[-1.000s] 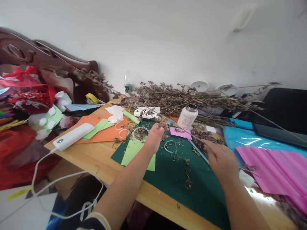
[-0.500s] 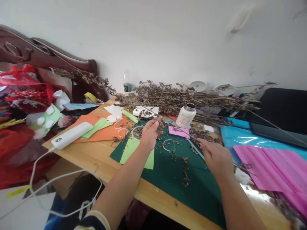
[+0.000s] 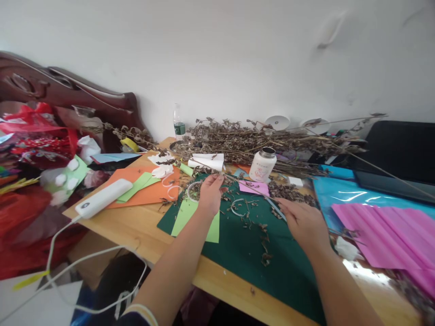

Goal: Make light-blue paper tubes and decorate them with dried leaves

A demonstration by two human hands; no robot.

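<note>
A long dried plant stem (image 3: 248,184) with withered leaves runs across the middle of the head view, slanting down to the right. My left hand (image 3: 211,194) pinches it in the middle. My right hand (image 3: 302,222) grips the same stem farther right, its fingertips closed around it. Both hands hover over a dark green mat (image 3: 238,253) strewn with crumbled leaves (image 3: 267,258). Below my left hand lies a light green paper (image 3: 186,217), with a clear ring (image 3: 193,192) of tape or plastic beside it. A pink paper slip (image 3: 254,187) rests under the stem.
A heap of dried stems (image 3: 234,138) spans the table's back, behind an uncapped white bottle (image 3: 263,165). A white power bank (image 3: 103,198) with a cable sits at the left edge. Pink crepe paper (image 3: 384,235) and a blue plastic sheet (image 3: 340,194) lie at right.
The stem's leafy far end, at upper left, has swung lower and to the right. Both hands keep their hold, my right hand shifting slightly left. The whole view has shifted a little.
</note>
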